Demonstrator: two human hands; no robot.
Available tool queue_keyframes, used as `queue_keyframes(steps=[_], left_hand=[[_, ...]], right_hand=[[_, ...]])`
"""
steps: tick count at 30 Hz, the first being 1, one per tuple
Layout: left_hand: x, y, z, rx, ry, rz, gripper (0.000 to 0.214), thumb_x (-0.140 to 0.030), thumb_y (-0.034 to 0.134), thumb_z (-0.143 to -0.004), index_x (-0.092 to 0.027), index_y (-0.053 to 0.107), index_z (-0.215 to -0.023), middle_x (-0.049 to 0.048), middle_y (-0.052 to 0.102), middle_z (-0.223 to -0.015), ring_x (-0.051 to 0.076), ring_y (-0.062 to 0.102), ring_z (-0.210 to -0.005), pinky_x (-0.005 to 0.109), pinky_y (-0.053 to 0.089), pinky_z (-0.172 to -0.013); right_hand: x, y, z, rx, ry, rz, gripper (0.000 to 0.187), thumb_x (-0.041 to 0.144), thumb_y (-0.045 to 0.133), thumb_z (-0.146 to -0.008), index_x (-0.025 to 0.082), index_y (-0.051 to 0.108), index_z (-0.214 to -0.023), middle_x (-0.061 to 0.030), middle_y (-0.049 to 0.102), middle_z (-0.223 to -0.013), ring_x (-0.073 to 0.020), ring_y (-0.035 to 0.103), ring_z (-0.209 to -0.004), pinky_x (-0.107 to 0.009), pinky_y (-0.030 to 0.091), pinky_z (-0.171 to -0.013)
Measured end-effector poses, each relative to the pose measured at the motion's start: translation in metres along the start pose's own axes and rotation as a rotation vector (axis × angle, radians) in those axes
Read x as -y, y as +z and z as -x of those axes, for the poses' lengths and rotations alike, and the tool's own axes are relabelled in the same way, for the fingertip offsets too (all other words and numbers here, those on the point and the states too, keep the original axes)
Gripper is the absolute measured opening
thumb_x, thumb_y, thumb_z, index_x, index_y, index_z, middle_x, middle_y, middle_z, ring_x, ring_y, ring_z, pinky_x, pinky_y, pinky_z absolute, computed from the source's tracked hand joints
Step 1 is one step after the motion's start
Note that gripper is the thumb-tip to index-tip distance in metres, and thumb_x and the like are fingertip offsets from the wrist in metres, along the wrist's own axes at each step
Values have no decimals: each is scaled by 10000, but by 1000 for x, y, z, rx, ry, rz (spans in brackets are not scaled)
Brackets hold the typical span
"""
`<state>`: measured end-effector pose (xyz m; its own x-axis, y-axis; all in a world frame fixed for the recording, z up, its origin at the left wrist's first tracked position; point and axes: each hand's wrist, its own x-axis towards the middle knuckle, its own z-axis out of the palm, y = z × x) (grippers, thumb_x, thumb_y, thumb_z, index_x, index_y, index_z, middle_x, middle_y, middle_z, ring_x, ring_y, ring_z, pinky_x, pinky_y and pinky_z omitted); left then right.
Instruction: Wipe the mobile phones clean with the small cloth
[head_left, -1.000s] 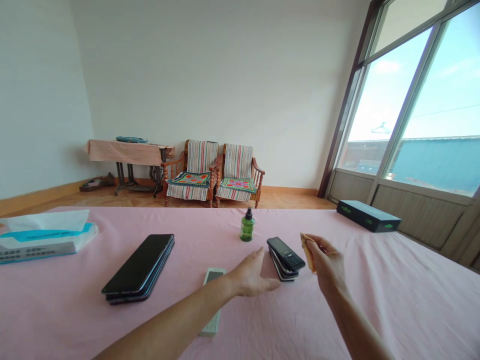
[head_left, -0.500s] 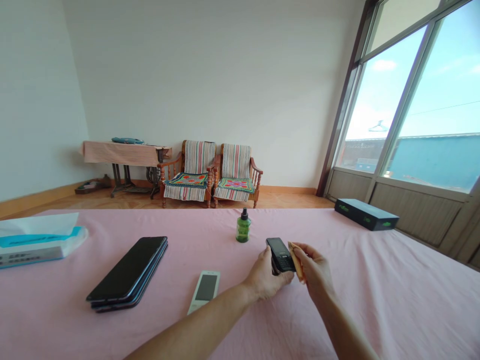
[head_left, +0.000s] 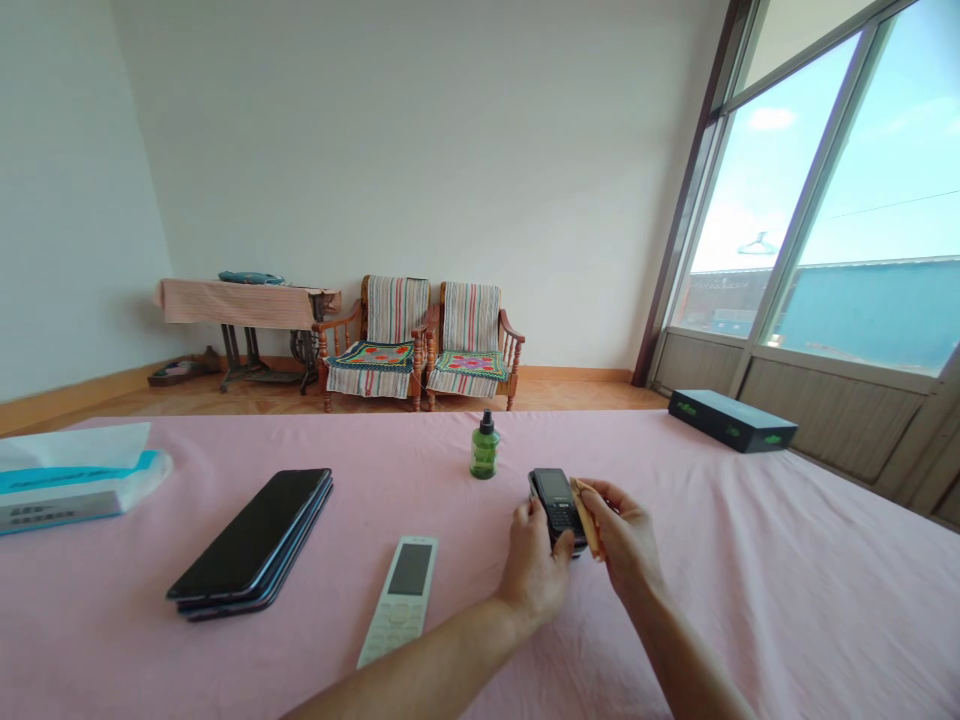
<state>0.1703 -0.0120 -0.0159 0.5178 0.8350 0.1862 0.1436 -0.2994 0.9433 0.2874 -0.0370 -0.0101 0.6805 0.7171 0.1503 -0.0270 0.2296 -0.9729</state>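
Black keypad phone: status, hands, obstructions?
Left hand grips black keypad phone, screen visible. Right hand pinches tan cloth at phone's right edge. White keypad phone left, not blocking.

Bare hands (head_left: 534, 572), bare wrists (head_left: 640, 590), bare forearms (head_left: 439, 660)

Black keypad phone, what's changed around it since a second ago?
The left hand moved right and took hold of the black keypad phone, which now points less aslant. The right hand, still pinching a tan cloth, came left to the phone's right edge. More of the white phone shows. The green bottle stayed put.
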Motion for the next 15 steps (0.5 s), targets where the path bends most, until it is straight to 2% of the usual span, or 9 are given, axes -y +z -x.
queue_keyframes(steps=[6, 12, 15], left_hand=[[0, 1, 2, -45, 12, -50, 469, -137, 509, -794, -75, 471, -1258, 167, 482, -1214, 298, 434, -1192, 375, 310, -1055], [-4, -2, 3, -30, 0, -25, 455, -182, 587, -757, -107, 518, -1200, 138, 512, -1168, 294, 454, -1154, 357, 327, -1030], [-4, -4, 2, -9, -44, 31, 440, -213, 575, -778, -105, 512, -1200, 135, 494, -1185, 288, 437, -1170, 337, 300, -1045]], right_hand=[[2, 0, 2, 6, -14, 12, 346, 403, 696, -634, 119, 705, -832, -25, 683, -632, -93, 492, -402, -182, 269, -309], [4, 1, -3, 9, -19, 24, 342, 393, 694, -621, 112, 704, -816, -52, 699, -688, -128, 559, -485, -186, 343, -355], [5, 2, -8, 26, -14, 39, 325, 372, 704, -604, 107, 703, -794, -45, 687, -660, -136, 567, -500, -190, 380, -380]])
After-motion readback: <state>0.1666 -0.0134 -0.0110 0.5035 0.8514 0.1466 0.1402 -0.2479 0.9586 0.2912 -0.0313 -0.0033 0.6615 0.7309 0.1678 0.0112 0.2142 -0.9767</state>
